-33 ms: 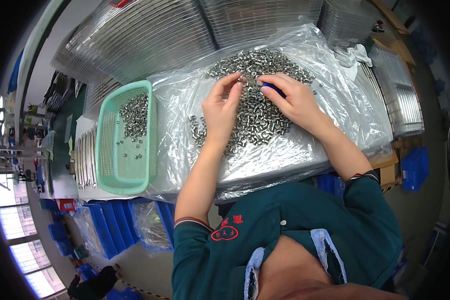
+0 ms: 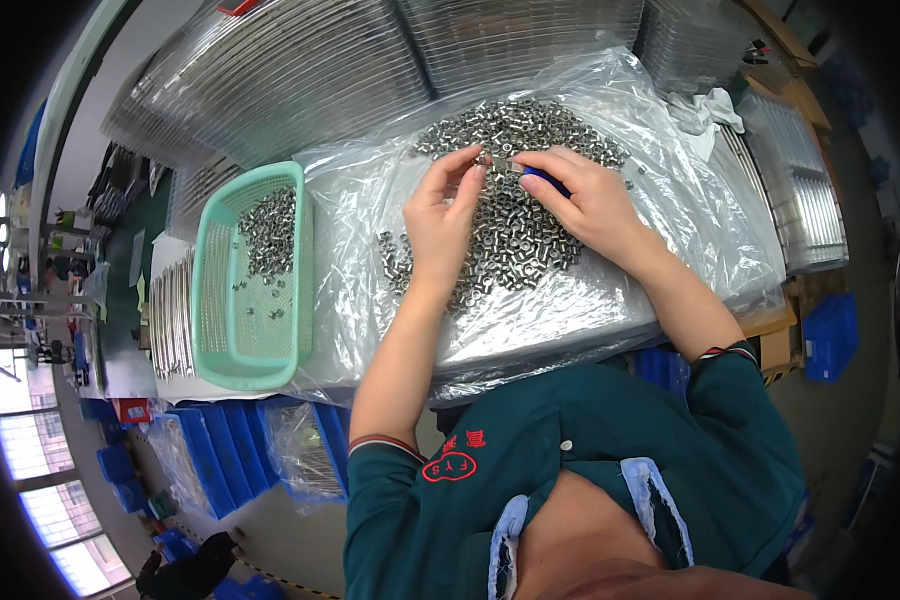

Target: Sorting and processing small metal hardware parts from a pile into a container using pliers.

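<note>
My left hand (image 2: 440, 218) is closed in a pinch over the pile, with a small metal part (image 2: 483, 159) between thumb and fingertips. The part looks like the short shiny metal fittings (image 2: 525, 245) heaped below it; its exact shape is too small to make out. Opposite, my right hand (image 2: 602, 205) is wrapped round a small blue-handled tool (image 2: 547, 181). A short metal tip points from the tool toward the left fingertips. Both hands are close together above the middle of the heap. Part of the tool is hidden by my right fingers.
A mint-green plastic basket (image 2: 304, 290) on the left holds more of the fittings. Clear plastic sheeting (image 2: 355, 215) covers the table under the heap. Stacked clear trays (image 2: 290, 80) line the back. Blue bins (image 2: 225, 450) stand below the table's front edge; a person (image 2: 195, 570) is at lower left.
</note>
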Demonstrator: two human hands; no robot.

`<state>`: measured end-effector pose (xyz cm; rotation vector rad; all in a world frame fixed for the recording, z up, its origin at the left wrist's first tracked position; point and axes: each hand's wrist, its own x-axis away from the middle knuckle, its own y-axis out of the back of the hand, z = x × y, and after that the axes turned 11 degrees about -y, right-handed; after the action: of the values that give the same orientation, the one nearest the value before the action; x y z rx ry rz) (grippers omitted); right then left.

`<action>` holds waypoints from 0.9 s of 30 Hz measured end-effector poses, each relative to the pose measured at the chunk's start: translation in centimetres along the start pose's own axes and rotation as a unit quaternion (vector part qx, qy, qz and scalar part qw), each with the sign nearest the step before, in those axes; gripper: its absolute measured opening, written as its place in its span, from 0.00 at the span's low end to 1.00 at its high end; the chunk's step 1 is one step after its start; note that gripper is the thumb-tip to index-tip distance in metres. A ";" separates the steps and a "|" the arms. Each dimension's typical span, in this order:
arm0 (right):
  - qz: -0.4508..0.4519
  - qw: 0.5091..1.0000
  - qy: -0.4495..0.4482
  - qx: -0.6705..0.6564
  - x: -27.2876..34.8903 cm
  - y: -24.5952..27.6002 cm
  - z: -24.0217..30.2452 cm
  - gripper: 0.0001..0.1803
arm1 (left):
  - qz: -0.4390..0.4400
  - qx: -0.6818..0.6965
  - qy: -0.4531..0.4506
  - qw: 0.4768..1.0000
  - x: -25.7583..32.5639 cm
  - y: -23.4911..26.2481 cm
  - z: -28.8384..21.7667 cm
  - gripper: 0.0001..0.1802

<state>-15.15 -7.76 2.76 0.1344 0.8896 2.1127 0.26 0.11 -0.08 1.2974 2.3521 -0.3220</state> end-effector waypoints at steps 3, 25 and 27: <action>-0.051 0.998 0.042 0.014 -0.1 -0.7 -1.1 0.12 | -0.001 -0.033 -0.018 0.999 0.0 -0.3 0.1 0.11; -0.120 0.990 0.060 -0.053 -0.4 -0.1 -0.7 0.12 | 0.011 0.106 0.077 0.991 -0.3 0.0 -0.3 0.11; -0.110 0.984 0.053 -0.127 -0.4 -0.8 -1.3 0.12 | 0.029 0.114 0.094 0.989 -0.5 0.0 -0.7 0.12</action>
<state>-14.85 -8.43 1.35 -0.2010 0.6543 2.0175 0.31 0.05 0.73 1.5606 2.4855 -0.4811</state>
